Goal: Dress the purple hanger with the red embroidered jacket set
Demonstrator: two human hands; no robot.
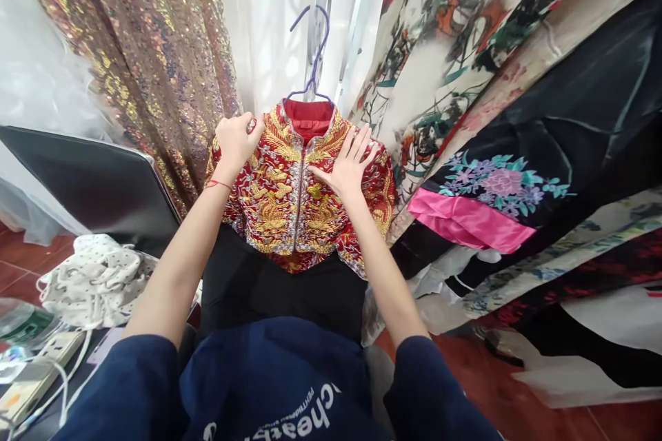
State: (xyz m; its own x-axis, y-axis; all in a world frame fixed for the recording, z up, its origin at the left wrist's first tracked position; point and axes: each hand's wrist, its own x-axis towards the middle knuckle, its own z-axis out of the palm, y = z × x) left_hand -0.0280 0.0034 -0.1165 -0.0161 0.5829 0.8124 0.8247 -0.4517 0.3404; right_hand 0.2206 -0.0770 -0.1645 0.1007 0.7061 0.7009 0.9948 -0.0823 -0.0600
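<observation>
A red jacket (273,203) with dense gold and silver embroidery lies over the black-clothed lap, its stand collar at the top and its front closed down the middle. A purple hanger (313,79) sits inside the collar, with its hook pointing up. My left hand (238,139) is closed on the shoulder at the left side of the jacket. On the opposite shoulder and chest, my right hand (349,167) rests flat with its fingers spread. The cloth beneath both palms is hidden.
Sequined fabric (155,34) hangs at the left, near a black chair back (93,179). A white dotted cloth (101,275) and a power strip (44,365) with cables lie at lower left. Patterned garments (445,34) and black embroidered clothing (584,124) hang close on the right.
</observation>
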